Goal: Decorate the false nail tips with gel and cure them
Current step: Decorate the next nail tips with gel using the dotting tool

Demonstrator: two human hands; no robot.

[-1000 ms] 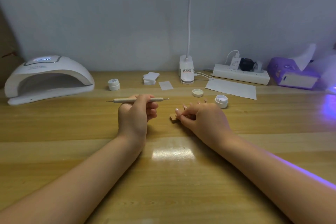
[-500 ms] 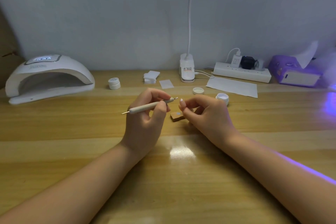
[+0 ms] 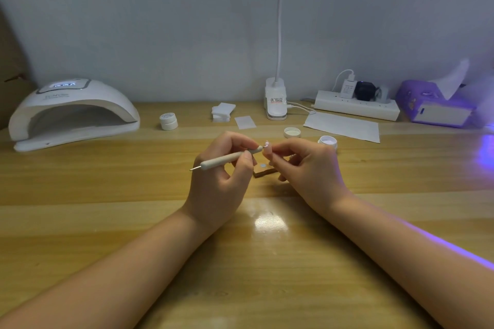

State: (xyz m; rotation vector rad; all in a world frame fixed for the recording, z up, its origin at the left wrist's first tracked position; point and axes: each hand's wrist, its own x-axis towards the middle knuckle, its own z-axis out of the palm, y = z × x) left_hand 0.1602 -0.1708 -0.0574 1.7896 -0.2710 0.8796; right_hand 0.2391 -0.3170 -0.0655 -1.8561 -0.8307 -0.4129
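At centre frame, our left hand (image 3: 222, 181) grips a dotting pen (image 3: 230, 158), its tip touching the false nail tip (image 3: 267, 147) pinched in our right hand (image 3: 307, 168) above a small wooden block (image 3: 263, 171). At left, the curing lamp (image 3: 72, 112) sits on the wooden table (image 3: 107, 195); an open gel jar (image 3: 328, 141) stands right of centre.

**Layout around the small block**

The small block (image 3: 264, 170) lies mid-table (image 3: 107, 222), between the two hands. Behind it to the right sit a lid (image 3: 292, 132) and an open jar (image 3: 328, 141). Behind it stands the lamp base (image 3: 276, 101). Far left of it sits the curing lamp (image 3: 72, 112); a closed jar (image 3: 168, 121) lies between them.
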